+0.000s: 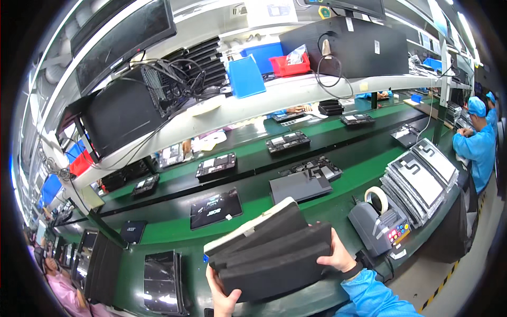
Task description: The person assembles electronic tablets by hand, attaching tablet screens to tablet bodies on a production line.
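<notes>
Both my hands grip a black, foam-like block [274,269] made of several thick layers, tilted above the near edge of the green bench. My left hand [222,296] clasps its lower left corner, thumb on the front face. My right hand [338,256] holds the right end, thumb in front and fingers behind. Against the block's back leans a dark piece with a pale top edge [253,224]; whether it is joined to the block I cannot tell. A dark laptop lid [215,208] lies behind it, and a grey laptop panel [300,187] lies farther right.
A grey tape dispenser [372,227] stands at right, beside a stack of bubble-wrapped panels [420,182]. Glossy black panels [161,282] lie at near left. Opened laptop bases [288,141] sit along the line. A shelf [243,100] with monitors and bins overhangs the bench. Co-workers [478,142] work at right.
</notes>
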Tool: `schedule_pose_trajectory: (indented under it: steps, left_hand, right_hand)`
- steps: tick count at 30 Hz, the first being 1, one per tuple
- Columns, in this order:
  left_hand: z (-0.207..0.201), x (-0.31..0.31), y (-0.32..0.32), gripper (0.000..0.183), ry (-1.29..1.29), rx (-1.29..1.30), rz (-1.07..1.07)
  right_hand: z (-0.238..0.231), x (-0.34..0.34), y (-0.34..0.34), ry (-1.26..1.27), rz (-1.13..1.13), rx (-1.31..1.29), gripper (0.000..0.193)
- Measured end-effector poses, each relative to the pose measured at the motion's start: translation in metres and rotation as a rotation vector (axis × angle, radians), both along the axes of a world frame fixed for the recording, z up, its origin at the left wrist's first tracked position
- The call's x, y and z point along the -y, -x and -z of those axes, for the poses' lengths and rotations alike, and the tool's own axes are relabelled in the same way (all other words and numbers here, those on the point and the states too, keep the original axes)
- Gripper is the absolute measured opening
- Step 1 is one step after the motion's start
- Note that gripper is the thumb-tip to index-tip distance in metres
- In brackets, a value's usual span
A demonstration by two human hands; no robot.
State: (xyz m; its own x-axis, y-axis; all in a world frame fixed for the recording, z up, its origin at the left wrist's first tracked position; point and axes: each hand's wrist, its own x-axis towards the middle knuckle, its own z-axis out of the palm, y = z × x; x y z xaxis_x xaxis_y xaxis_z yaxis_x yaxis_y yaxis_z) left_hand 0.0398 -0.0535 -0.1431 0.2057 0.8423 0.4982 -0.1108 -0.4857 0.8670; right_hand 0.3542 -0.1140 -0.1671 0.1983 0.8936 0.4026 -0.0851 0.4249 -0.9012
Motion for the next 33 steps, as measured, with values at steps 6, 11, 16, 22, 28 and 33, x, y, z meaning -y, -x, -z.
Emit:
schedule_pose_trajectory:
  steps: [6,11,16,22,28,33]
  left_hand:
    - [0.057,-0.027,0.012,0.115,0.105,0.11,0.14]
    - [0.116,-0.051,0.021,0.09,0.403,-0.105,0.185]
    - [0.085,-0.045,0.005,0.085,0.452,-0.078,0.208]
    - [0.016,-0.019,-0.018,0.074,0.518,-0.032,0.141]
    - [0.02,-0.039,-0.023,0.065,0.612,-0.072,0.106]
    - [-0.015,-0.039,-0.026,0.056,0.83,-0.295,0.097]
  right_hand:
    - [0.014,-0.013,-0.006,0.009,-0.098,-0.021,0.123]
    - [0.024,-0.026,-0.002,0.14,-0.188,-0.144,0.115]
    - [0.073,-0.026,-0.004,0.305,-0.112,-0.347,0.081]
    - [0.033,-0.033,0.005,0.406,-0.079,-0.409,0.059]
    - [0.044,-0.039,-0.006,0.324,-0.262,-0.43,0.062]
    - [0.048,-0.038,-0.017,0.323,0.2,0.071,0.055]
